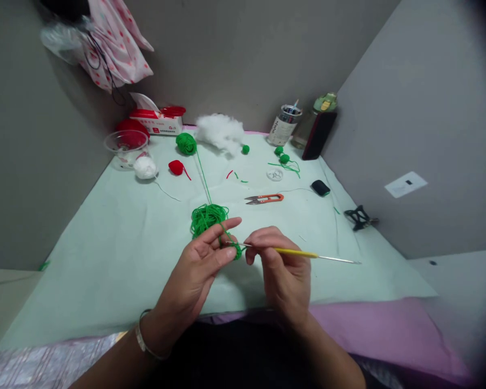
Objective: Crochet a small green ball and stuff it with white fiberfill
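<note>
Between the thumb and fingers of my left hand [202, 259] is a small green crochet piece [237, 250], with its index finger stretched out and green yarn running over it. My right hand [281, 265] grips a crochet hook [297, 252] with a yellow handle and metal ends. The hook's tip reaches the crochet piece, where my fingers partly hide it. Just behind my left hand lies a loose heap of green yarn [208, 218]. From it a strand leads back to a green yarn ball [186, 143].
Orange thread snips [265, 199] lie beyond my right hand. White stuffing [221, 131], a red yarn ball [176, 167] and a white yarn ball [145, 167] sit farther back. A pen cup [284, 127] and a bottle [308, 127] stand at the back right, by the grey wall.
</note>
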Demonstrator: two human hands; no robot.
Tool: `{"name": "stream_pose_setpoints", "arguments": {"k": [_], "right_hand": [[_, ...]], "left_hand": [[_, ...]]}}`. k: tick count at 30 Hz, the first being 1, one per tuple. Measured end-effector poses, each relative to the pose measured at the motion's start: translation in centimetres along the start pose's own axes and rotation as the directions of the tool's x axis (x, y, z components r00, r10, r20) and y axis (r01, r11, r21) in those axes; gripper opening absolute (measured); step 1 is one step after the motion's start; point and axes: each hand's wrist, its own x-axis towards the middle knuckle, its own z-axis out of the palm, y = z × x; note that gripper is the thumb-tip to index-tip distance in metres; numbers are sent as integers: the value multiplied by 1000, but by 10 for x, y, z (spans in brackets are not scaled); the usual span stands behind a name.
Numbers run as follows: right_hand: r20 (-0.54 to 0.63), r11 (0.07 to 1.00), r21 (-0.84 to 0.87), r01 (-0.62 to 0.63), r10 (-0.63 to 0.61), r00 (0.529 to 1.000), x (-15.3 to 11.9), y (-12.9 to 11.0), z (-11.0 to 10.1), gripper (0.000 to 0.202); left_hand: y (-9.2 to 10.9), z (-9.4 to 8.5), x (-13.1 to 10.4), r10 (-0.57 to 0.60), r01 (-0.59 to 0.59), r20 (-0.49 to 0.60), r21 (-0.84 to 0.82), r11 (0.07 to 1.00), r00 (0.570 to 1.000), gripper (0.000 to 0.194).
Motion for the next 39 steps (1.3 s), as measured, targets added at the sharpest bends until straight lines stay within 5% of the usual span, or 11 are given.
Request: {"name": "stream_pose_setpoints", "arguments": {"k": [10,16,22,26,29,34,39], "right_hand": [[-46,936,255,-242,261,964,7,-7,-3,16],[-65,891,336,-304,344,937,11,-10,-5,16],[9,982,115,-150,150,989,-1,-5,2,14],[72,977,-190,92,-79,994,-7,-10,6,22],[88,980,-181,84,-68,994,-3,-13,2,23],[-1,959,220,-179,183,983,16,-18,-19,8],[-115,823,512,-247,351,929,26,-33,-47,19]], "left_hand": [[6,-3,0,-145,167,162,-128,978,976,40],[4,-2,-2,2,-8,53,114,993,999,29],[-5,2,-5,234,-221,19,413,884,972,24],[-2,2,-7,196,-191,35,444,875,980,27],[8,-1,-8,106,-145,108,471,870,989,29],[30,-16,-4,143,-269,234,705,656,962,11],[54,-40,11,320,-263,140,886,382,937,15]]}}
